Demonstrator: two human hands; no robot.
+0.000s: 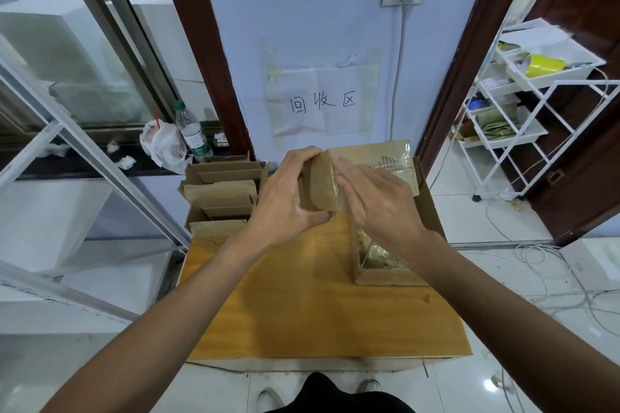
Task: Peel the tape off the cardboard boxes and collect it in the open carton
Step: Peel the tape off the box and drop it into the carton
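Observation:
I hold a small brown cardboard box [322,183] up over the far end of the wooden table [302,305]. My left hand [288,198] grips its left side, thumb under the lower edge. My right hand [379,201] is at the box's front, its fingers blurred on a strip of clear tape [339,178] at the box's edge. Under my right wrist stands the open carton [389,275], with crumpled clear tape [379,253] lying inside. Clear tape also shines on the box's far top [392,157].
A pile of flattened cardboard boxes [221,191] fills the table's far left. A white metal shelf frame [67,151] stands at left, a white wire rack [523,104] at right. Loose cables [553,265] trail on the floor at right. A plastic bottle [193,132] stands on the sill.

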